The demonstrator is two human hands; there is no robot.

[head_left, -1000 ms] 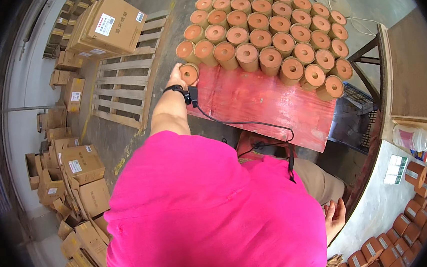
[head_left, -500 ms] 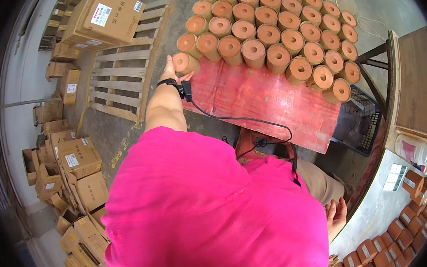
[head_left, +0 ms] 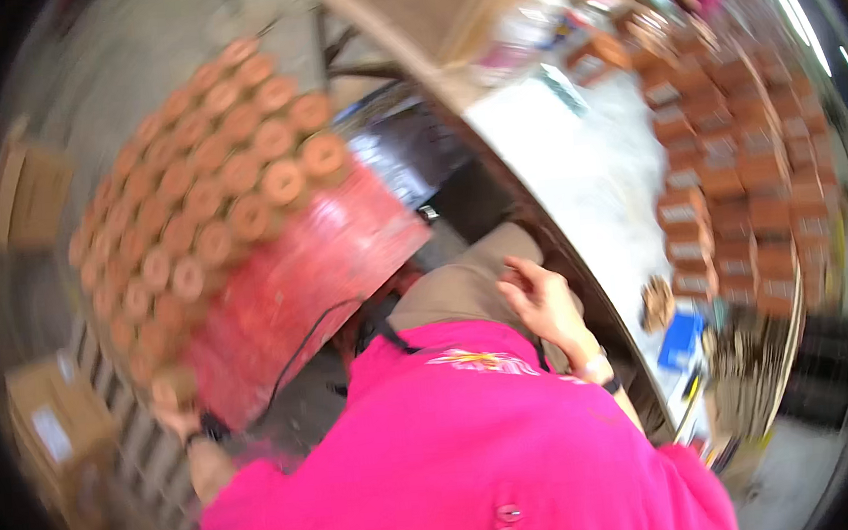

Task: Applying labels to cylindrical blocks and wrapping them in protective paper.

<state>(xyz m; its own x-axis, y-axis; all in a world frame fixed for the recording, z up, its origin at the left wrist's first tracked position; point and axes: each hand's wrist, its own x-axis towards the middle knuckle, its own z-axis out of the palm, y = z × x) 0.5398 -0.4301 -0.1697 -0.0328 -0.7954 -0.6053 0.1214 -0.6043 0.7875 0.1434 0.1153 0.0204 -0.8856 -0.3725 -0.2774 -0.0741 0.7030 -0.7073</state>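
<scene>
My left hand (head_left: 179,418) is at the near left corner of a red table (head_left: 343,246), closed round the side of an orange-topped cylinder (head_left: 173,387) with brown sides. Motion smears its fingers. Rows of similar cylinders (head_left: 205,198), each with a hole in its top, stand upright beside it. Above my lap, close to the edge of a white-topped table (head_left: 578,193), my right hand (head_left: 543,300) holds nothing, its fingers loosely bent and apart. A black cable (head_left: 297,360) runs from my left wrist toward my body.
Stacked reddish-brown blocks with pale labels (head_left: 736,181) fill the white table's far side. A blue box (head_left: 681,340) and a stack of flat cardboard (head_left: 755,363) lie nearer. Cardboard boxes (head_left: 63,423) and a slatted wooden pallet (head_left: 146,461) are at the left.
The view has swung to the right, bringing more of the white table into sight. My right hand has come up over my lap. My left hand remains at the corner cylinder.
</scene>
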